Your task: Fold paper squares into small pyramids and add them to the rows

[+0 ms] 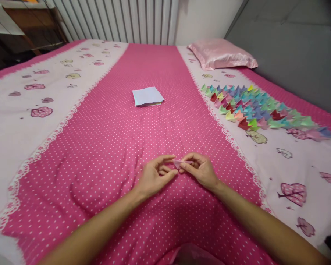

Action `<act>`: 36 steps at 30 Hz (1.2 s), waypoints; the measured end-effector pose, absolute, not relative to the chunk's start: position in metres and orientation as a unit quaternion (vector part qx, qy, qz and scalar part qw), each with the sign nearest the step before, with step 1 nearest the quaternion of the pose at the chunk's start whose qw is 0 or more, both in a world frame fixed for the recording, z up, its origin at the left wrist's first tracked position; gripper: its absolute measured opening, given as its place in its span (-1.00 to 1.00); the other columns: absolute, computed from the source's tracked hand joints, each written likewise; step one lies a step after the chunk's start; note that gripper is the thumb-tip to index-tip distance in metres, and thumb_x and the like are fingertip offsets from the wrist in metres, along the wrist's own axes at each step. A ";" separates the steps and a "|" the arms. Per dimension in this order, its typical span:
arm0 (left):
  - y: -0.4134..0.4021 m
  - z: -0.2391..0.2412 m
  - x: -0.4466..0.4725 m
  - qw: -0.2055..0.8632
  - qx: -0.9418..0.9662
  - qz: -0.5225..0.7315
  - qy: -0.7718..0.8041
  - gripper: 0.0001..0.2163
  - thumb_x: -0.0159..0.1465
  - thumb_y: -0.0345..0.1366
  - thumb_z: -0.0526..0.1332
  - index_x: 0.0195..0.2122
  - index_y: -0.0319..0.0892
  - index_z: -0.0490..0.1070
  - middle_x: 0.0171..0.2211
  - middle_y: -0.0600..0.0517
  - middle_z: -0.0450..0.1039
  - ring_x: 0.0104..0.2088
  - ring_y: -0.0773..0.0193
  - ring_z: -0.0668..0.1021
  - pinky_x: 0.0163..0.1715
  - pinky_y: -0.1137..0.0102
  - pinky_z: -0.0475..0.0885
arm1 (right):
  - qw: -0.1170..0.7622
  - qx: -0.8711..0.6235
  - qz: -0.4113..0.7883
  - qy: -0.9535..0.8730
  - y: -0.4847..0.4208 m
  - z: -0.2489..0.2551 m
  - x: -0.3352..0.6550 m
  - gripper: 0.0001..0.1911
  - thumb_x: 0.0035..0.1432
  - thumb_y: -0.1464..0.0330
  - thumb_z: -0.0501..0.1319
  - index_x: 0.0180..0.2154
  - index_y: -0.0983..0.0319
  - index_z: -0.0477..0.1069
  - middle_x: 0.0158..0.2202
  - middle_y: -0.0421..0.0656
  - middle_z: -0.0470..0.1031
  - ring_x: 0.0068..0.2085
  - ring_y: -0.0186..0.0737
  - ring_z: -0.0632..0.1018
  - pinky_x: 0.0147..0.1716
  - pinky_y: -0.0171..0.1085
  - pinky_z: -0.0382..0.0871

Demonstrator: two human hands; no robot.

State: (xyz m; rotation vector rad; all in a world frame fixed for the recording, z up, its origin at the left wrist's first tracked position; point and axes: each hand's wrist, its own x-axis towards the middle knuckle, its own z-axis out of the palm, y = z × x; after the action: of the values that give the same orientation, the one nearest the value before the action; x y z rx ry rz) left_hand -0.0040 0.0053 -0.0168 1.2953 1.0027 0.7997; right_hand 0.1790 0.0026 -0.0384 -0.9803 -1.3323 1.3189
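Note:
Between thumb and fingers my right hand pinches a small folded piece of pink paper, low over the bed. The paper's pointed left part sticks out from the grip; the rest is partly covered by the fingers. My left hand is at the paper's left end, thumb and index finger apart. Its fingertips are close to the paper, and whether they touch it I cannot tell. Farther ahead lies a stack of square paper sheets, pale blue on top.
Several rows of colourful folded paper pieces stand on the right side of the bed. Behind them lies a pink satin pillow. The pink dotted bedspread is wrinkled near my hands. A white radiator lines the far wall.

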 end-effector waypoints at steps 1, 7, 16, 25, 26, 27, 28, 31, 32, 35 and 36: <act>0.004 -0.018 -0.001 0.630 0.558 0.341 0.419 -0.63 0.07 -0.34 0.30 -0.07 -0.27 0.42 -0.37 -0.06 0.55 -0.44 0.34 0.55 -0.44 0.45 0.46 | 0.492 -0.401 0.546 -0.547 0.002 -0.039 0.177 -0.85 0.02 0.30 0.32 -0.37 0.23 0.42 -0.50 -0.21 0.52 -0.46 -0.30 0.58 -0.45 -0.32 0.50; 0.004 -0.022 0.003 0.660 0.507 0.387 0.397 -0.85 0.15 -0.29 0.26 -0.33 -0.27 0.51 -0.46 -0.03 0.54 -0.44 0.34 0.55 -0.33 0.40 0.49 | 0.470 -0.379 0.558 -0.569 0.001 -0.037 0.176 -0.81 0.00 0.29 0.33 -0.34 0.23 0.40 -0.43 -0.18 0.53 -0.40 -0.29 0.59 -0.40 -0.32 0.49; 0.009 -0.018 -0.004 0.643 0.539 0.387 0.381 -0.84 0.17 -0.25 0.24 -0.34 -0.23 0.52 -0.46 0.00 0.51 -0.43 0.35 0.53 -0.34 0.45 0.46 | 0.448 -0.373 0.587 -0.562 0.006 -0.035 0.181 -0.81 -0.04 0.30 0.36 -0.34 0.22 0.49 -0.40 -0.16 0.57 -0.39 -0.29 0.58 -0.37 -0.31 0.48; 0.009 -0.019 -0.006 0.642 0.538 0.387 0.387 -0.81 0.16 -0.24 0.25 -0.25 -0.19 0.55 -0.42 -0.02 0.54 -0.41 0.33 0.54 -0.32 0.40 0.47 | 0.441 -0.382 0.597 -0.550 0.009 -0.039 0.184 -0.84 -0.04 0.28 0.36 -0.35 0.18 0.52 -0.40 -0.19 0.56 -0.41 -0.32 0.54 -0.39 -0.32 0.43; 0.009 -0.019 -0.005 0.642 0.535 0.387 0.390 -0.80 0.16 -0.24 0.26 -0.24 -0.20 0.55 -0.42 -0.03 0.54 -0.41 0.33 0.54 -0.32 0.40 0.47 | 0.441 -0.383 0.598 -0.549 0.009 -0.039 0.184 -0.84 -0.03 0.28 0.35 -0.35 0.18 0.52 -0.40 -0.19 0.56 -0.41 -0.33 0.53 -0.39 -0.32 0.43; 0.008 -0.018 -0.005 0.644 0.529 0.387 0.394 -0.79 0.15 -0.25 0.26 -0.23 -0.21 0.54 -0.41 -0.03 0.54 -0.42 0.33 0.54 -0.32 0.40 0.47 | 0.442 -0.384 0.596 -0.549 0.009 -0.040 0.184 -0.84 -0.02 0.28 0.34 -0.33 0.19 0.51 -0.40 -0.18 0.56 -0.41 -0.33 0.53 -0.40 -0.33 0.43; 0.008 -0.018 -0.004 0.647 0.521 0.387 0.399 -0.78 0.15 -0.25 0.26 -0.21 -0.22 0.54 -0.42 -0.04 0.54 -0.43 0.34 0.54 -0.33 0.41 0.47 | 0.443 -0.386 0.594 -0.550 0.009 -0.040 0.183 -0.82 0.00 0.29 0.33 -0.30 0.19 0.50 -0.39 -0.17 0.55 -0.41 -0.32 0.53 -0.41 -0.33 0.43; 0.007 -0.018 0.000 0.656 0.486 0.397 0.419 -0.71 0.13 -0.28 0.28 -0.13 -0.27 0.49 -0.45 -0.03 0.53 -0.49 0.38 0.52 -0.39 0.44 0.46 | 0.446 -0.392 0.574 -0.564 0.007 -0.042 0.180 -0.70 0.02 0.32 0.30 -0.15 0.21 0.43 -0.35 -0.15 0.53 -0.39 -0.33 0.53 -0.44 -0.35 0.42; 0.006 -0.018 0.001 0.657 0.476 0.402 0.425 -0.69 0.12 -0.29 0.28 -0.12 -0.29 0.48 -0.47 -0.03 0.52 -0.50 0.39 0.51 -0.40 0.45 0.46 | 0.446 -0.395 0.566 -0.570 0.006 -0.043 0.179 -0.64 0.02 0.34 0.29 -0.08 0.20 0.40 -0.34 -0.15 0.52 -0.40 -0.34 0.52 -0.45 -0.37 0.41; 0.004 -0.020 0.005 0.657 0.464 0.412 0.428 -0.70 0.11 -0.30 0.30 -0.15 -0.33 0.44 -0.49 -0.01 0.50 -0.50 0.38 0.52 -0.42 0.46 0.46 | 0.451 -0.398 0.534 -0.594 0.004 -0.043 0.176 -0.60 0.02 0.39 0.27 -0.05 0.17 0.38 -0.33 -0.16 0.49 -0.43 -0.37 0.48 -0.48 -0.38 0.38; 0.003 -0.021 0.006 0.658 0.464 0.412 0.427 -0.71 0.11 -0.29 0.30 -0.17 -0.33 0.44 -0.48 -0.01 0.49 -0.50 0.38 0.52 -0.42 0.46 0.46 | 0.453 -0.398 0.516 -0.608 0.004 -0.043 0.175 -0.66 0.01 0.40 0.26 -0.10 0.17 0.42 -0.33 -0.15 0.48 -0.42 -0.36 0.48 -0.47 -0.37 0.38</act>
State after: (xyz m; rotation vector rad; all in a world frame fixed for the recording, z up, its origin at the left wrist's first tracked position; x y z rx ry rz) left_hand 0.0064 0.0027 -0.0208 1.0518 0.9672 0.9325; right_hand 0.1748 0.0039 -0.0431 -0.9828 -1.5015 1.2737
